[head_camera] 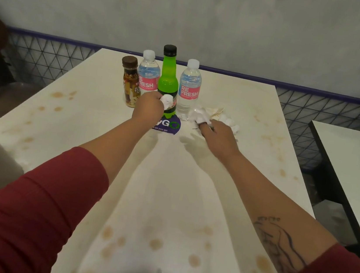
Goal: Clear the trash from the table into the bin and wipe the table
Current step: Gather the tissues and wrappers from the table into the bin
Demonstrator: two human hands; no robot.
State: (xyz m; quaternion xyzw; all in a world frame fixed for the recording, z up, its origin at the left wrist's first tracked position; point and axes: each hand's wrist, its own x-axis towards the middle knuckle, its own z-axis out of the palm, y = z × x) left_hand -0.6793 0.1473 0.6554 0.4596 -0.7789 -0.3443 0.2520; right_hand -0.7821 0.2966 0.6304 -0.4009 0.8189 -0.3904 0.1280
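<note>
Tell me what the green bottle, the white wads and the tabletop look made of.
Green bottle: translucent glossy plastic, probably; light glows through it. White wads: soft tissue paper, crumpled and matte. Tabletop: smooth pale laminate or stone, cannot tell which; brown stains sit on its surface.

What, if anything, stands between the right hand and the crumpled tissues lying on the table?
Nothing visible does. The fingers of the right hand meet the near edge of the crumpled tissues. The nearest water bottle stands just left of the pile, off that path. The bin is not in view.
</note>
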